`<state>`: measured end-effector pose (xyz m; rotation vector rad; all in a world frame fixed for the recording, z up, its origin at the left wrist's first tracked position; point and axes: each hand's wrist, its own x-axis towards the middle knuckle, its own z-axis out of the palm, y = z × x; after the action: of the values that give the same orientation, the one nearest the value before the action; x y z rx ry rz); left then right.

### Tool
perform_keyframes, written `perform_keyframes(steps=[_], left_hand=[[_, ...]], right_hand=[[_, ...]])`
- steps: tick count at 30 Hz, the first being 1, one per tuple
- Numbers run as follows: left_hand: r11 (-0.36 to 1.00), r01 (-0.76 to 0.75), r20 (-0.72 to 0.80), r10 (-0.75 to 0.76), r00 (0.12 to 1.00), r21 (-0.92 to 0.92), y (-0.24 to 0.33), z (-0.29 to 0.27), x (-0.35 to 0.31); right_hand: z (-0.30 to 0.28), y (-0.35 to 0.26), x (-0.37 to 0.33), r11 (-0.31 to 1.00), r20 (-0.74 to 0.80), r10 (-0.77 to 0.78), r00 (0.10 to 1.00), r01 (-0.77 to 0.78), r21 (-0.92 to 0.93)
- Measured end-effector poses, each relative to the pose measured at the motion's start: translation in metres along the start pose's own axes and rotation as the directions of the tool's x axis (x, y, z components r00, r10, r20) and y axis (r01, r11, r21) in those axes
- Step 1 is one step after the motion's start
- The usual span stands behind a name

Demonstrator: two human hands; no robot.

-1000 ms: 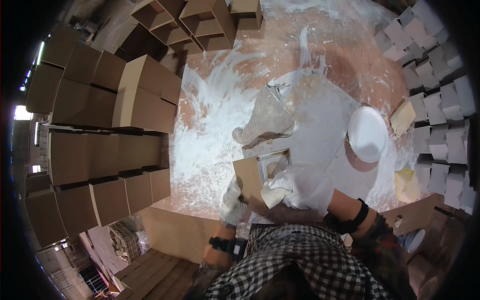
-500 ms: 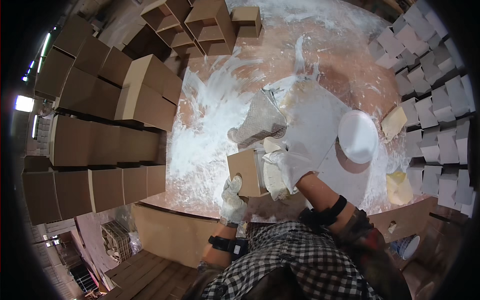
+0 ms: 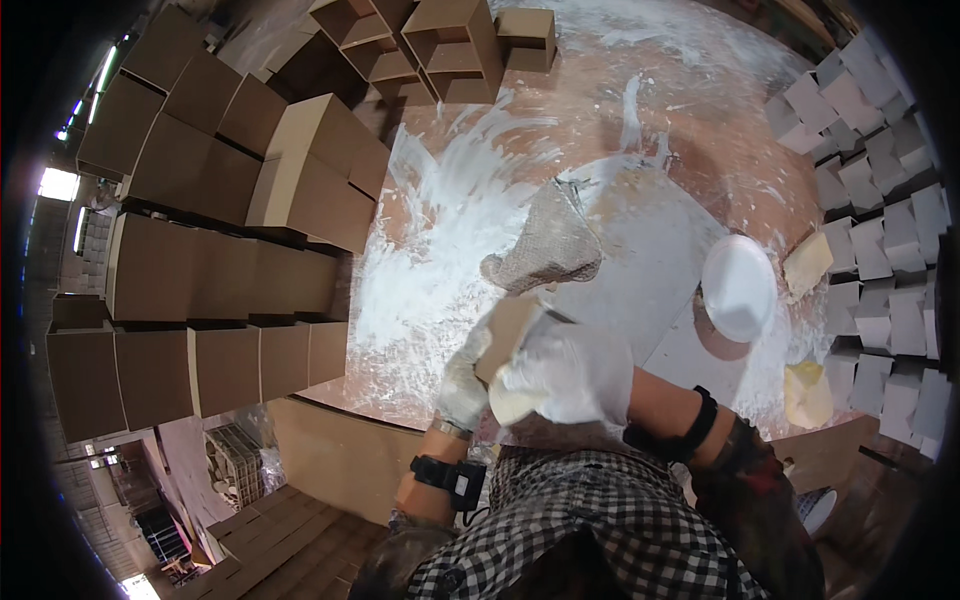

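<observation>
In a white glove, my left hand (image 3: 463, 388) grips the left side of a small brown cardboard box (image 3: 507, 335) held over the near edge of the work table. My right hand (image 3: 580, 375), also gloved, is closed round a cream sponge (image 3: 514, 402) and presses it against the box's near right side. Much of the box and sponge is hidden behind that hand. Just beyond the hands lies a crumpled grey-beige textured cloth (image 3: 556, 240), partly on a pale flat sheet (image 3: 650, 230). To the right sits a round white bowl or lid (image 3: 738, 288).
Stacked brown boxes (image 3: 190, 165) wall in the left side, and open brown boxes (image 3: 455, 50) stand at the far end. Rows of white folded box pieces (image 3: 880, 260) line the right. Two cream pads (image 3: 808, 262) lie near them. White smears coat the table (image 3: 430, 230).
The box has turned and tilted in my left hand. My right hand with the sponge has swung round from the box's right side to its near side. The whole view has shifted slightly.
</observation>
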<state>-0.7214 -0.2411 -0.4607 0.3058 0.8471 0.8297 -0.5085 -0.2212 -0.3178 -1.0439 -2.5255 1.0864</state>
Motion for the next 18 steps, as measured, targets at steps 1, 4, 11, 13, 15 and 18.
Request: perform_keyframes(steps=[1, 4, 11, 13, 15, 18], left_hand=[[0.988, 0.001, -0.097, -0.017, 0.995, -0.156, 0.001, 0.014, -0.004], [0.995, 0.024, -0.076, -0.032, 0.997, -0.1, 0.022, 0.055, -0.014], [0.925, -0.133, 0.074, 0.114, 0.991, 0.356, 0.029, 0.026, 0.014], [0.991, 0.095, 0.012, -0.094, 0.995, -0.098, 0.034, 0.038, 0.014], [0.91, 0.058, 0.007, -0.061, 0.998, -0.411, 0.029, 0.042, 0.009], [0.868, -0.052, -0.056, 0.028, 0.998, -0.495, -0.016, 0.01, -0.004]], right_hand=[[0.005, 0.004, -0.003, 1.0, -0.001, -0.004, 1.0, 0.004, 0.004], [0.008, 0.013, -0.029, 0.978, -0.228, -0.208, 0.951, 0.198, -0.068], [0.012, 0.02, -0.05, 0.983, -0.028, -0.175, 0.984, 0.173, -0.063], [0.011, 0.022, -0.045, 0.968, -0.322, -0.251, 0.913, 0.225, -0.114], [0.019, 0.035, -0.041, 0.986, -0.354, -0.158, 0.922, 0.126, -0.112], [-0.01, 0.015, -0.02, 0.95, -0.304, 0.253, 0.918, -0.177, 0.257]])
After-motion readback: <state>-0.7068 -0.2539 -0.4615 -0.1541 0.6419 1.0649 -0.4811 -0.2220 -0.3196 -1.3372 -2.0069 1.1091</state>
